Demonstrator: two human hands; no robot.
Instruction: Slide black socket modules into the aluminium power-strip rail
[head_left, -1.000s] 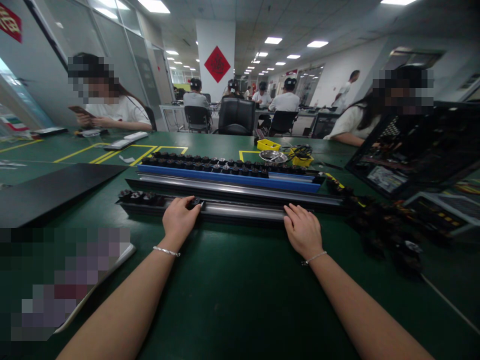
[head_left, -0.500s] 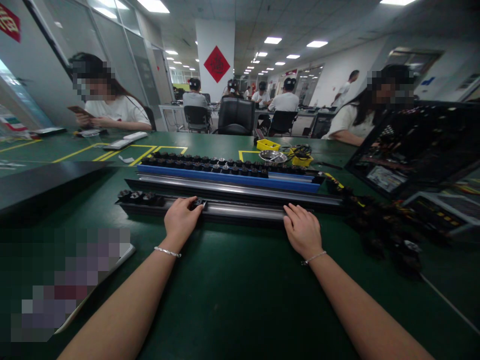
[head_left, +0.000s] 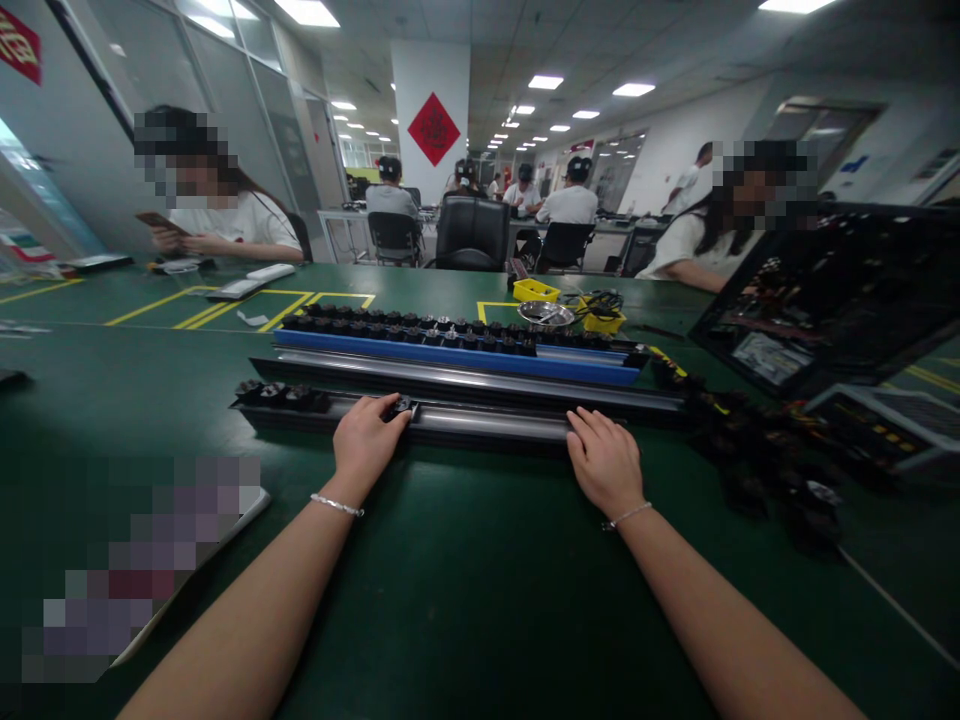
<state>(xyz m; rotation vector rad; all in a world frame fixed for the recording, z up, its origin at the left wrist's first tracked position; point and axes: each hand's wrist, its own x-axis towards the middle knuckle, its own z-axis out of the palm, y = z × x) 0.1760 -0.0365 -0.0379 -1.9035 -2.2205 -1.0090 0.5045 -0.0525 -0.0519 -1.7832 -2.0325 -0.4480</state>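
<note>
The left hand (head_left: 365, 440) is pinching a small black part (head_left: 399, 408) on the near rail (head_left: 480, 421); the right hand (head_left: 604, 462) is lying flat, fingers together, against that rail. Bare green table (head_left: 480, 580) is stretching toward the person. A blue rail (head_left: 450, 357) is lying behind, with co-workers sitting beyond.

A green table (head_left: 465, 580) carries it all. Under both hands lies a long dark rail (head_left: 480, 420); just beyond it a second rail (head_left: 480, 382), then a blue rail (head_left: 457, 355) lined with black parts. Right of the right hand sits a heap of black parts (head_left: 757, 455). Farther off: yellow bins (head_left: 537, 290), a metal dish (head_left: 547, 313).
</note>
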